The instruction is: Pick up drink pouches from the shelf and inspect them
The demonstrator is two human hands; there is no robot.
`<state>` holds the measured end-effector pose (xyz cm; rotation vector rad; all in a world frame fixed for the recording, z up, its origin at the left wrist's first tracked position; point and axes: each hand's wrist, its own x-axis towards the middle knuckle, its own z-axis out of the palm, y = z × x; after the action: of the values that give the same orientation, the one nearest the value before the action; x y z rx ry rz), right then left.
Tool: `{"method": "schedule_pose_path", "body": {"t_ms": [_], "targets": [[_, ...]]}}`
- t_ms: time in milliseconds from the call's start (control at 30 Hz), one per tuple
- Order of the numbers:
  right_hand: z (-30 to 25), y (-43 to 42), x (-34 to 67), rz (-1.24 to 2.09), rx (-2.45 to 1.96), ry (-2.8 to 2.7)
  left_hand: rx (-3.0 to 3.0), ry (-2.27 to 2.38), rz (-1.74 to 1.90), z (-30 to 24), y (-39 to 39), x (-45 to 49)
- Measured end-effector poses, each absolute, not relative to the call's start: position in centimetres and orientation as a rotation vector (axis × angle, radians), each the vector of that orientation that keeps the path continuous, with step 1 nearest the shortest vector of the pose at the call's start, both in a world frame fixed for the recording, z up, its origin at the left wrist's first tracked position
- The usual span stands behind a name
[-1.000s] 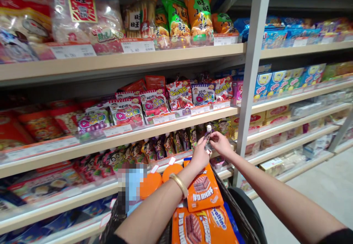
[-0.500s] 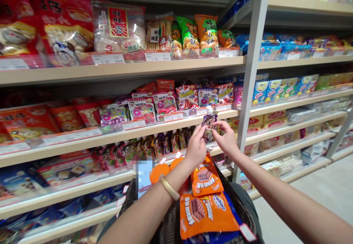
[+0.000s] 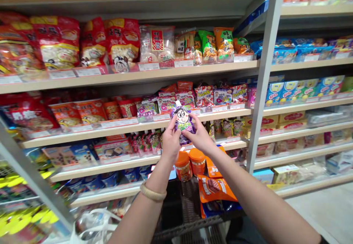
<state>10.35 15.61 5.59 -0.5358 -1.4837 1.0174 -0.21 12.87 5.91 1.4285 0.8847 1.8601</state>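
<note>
Head view: purple cartoon-face pouch [image 3: 183, 121], white-capped

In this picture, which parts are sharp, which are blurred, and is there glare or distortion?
Head view: the pouch between the left hand and right hand is sharp; packets at the lower left edge smear into blur; the grey post leans, likely lens distortion; the clear bag shows mild glare.
</note>
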Motion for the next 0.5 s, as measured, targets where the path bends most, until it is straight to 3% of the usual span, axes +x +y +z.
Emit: {"method": "schedule_pose_path", "body": {"t_ms": [133,367,500], "targets": [[2.7,16.0,8.7,1.015,-0.534,-1.337,1.319,0.71,1.898,3.4,13.3,-1.2],[-4.5,18.1,10.0,0.907,-0.701,-1.279,1.347,1.008,1.523,-3.9,15.2,-1.4],[-6.1,18.1,10.6,0.876,-0.777,-1.326,1.41,1.036,1.481,-5.2,15.5,-1.5]]}}
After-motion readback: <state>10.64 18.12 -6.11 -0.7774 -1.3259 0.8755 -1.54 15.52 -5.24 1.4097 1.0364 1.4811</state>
